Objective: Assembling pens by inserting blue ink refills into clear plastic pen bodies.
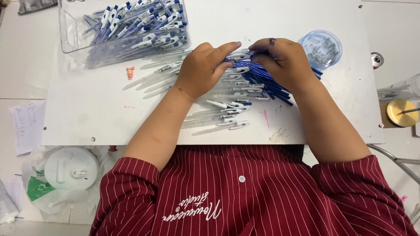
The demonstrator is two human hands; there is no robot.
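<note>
My left hand (204, 69) and my right hand (282, 61) meet over a white board (87, 105), fingertips pinching the same blue-and-white pen (242, 56). Under and between the hands lies a spread of pen parts (236, 94): clear barrels with white clips on the left, blue inner tubes on the right. My right palm rests on the blue tubes. A clear plastic bin (70, 30) at the upper left holds several assembled blue-and-white pens.
A small round blue tub (323, 47) of tiny springs sits right of my right hand. A little pink figure (130, 72) lies left of the pen parts. A white round lid (72, 168) and a plastic bag lie lower left; a brass-coloured disc (402, 112) stands at right.
</note>
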